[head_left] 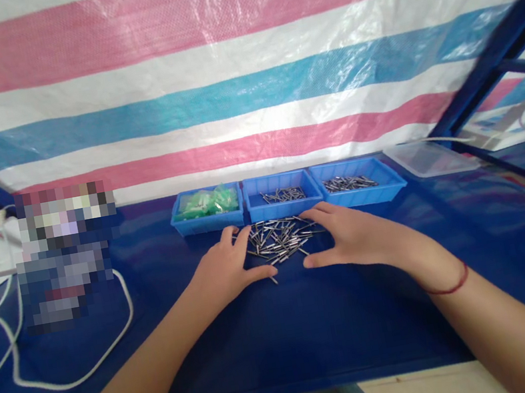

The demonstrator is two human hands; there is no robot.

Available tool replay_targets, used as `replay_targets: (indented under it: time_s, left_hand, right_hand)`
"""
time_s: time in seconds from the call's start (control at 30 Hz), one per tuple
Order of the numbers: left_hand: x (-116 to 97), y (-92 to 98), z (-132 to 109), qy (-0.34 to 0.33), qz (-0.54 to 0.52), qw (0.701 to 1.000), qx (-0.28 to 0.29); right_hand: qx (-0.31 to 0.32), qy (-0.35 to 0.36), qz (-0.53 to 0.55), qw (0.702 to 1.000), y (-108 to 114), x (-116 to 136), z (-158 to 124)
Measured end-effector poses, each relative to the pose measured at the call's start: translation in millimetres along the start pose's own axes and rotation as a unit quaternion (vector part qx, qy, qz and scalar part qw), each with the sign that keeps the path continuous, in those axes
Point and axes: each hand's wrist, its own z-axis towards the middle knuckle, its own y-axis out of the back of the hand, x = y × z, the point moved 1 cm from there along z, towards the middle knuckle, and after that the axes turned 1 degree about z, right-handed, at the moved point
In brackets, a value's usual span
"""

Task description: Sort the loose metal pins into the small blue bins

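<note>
A loose pile of small metal pins (pixel 277 240) lies on the blue table cover (pixel 287 334), just in front of three blue trays. My left hand (pixel 227 267) rests on the cover at the pile's left side, fingers curved and spread, thumb pointing right under the pile. On the pile's right side my right hand (pixel 350 235) mirrors it, thumb pointing left. Both hands cup around the pins and hold nothing.
The left blue tray (pixel 207 210) holds green plastic pieces, the middle tray (pixel 283 195) and right tray (pixel 358 181) hold metal pins. A clear plastic lid (pixel 431 157) lies at the right. White cables (pixel 70 372) loop at the left. A striped tarp hangs behind.
</note>
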Motion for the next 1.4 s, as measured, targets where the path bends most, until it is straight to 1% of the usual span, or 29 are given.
replay_targets:
  time_s: [0.07,0.2,0.4,0.6,0.8,0.97,1.2,1.33,1.4]
  left_hand:
    - [-0.5,-0.5,0.1,-0.011,0.016,1.000,0.008]
    - [-2.3,-1.7,0.8,-0.039,0.021,0.999,0.007]
    - [-11.1,-9.7,1.8,-0.072,0.012,0.997,-0.034]
    - [-15.4,-18.8,4.2,-0.106,-0.002,0.992,-0.069]
    - [-17.5,-22.8,7.6,-0.136,-0.085,0.982,-0.099]
    - [-16.6,-25.6,9.1,-0.124,-0.137,0.974,-0.128]
    - [-15.0,-23.9,10.2,-0.139,-0.103,0.975,-0.141]
    - [-12.8,-24.0,10.4,-0.131,-0.101,0.975,-0.150]
    - [-11.9,-24.0,10.5,-0.123,-0.104,0.975,-0.156]
  right_hand:
    - [0.024,-0.015,0.007,1.000,-2.7,-0.4,-1.4]
    - [0.057,-0.013,0.012,0.998,-9.2,2.1,-0.3]
    - [0.052,0.033,0.036,0.997,-13.4,8.4,3.5]
    - [0.042,0.043,0.033,0.998,-15.7,14.8,9.0]
    - [-0.010,0.048,0.024,0.999,-17.8,17.8,13.7]
    - [-0.047,0.054,0.037,0.997,-19.4,18.8,16.1]
    - [-0.123,0.060,0.080,0.987,-18.4,15.4,17.9]
    - [-0.189,0.062,0.137,0.970,-13.4,17.0,16.9]
    - [-0.210,0.054,0.161,0.963,-12.0,19.2,16.5]
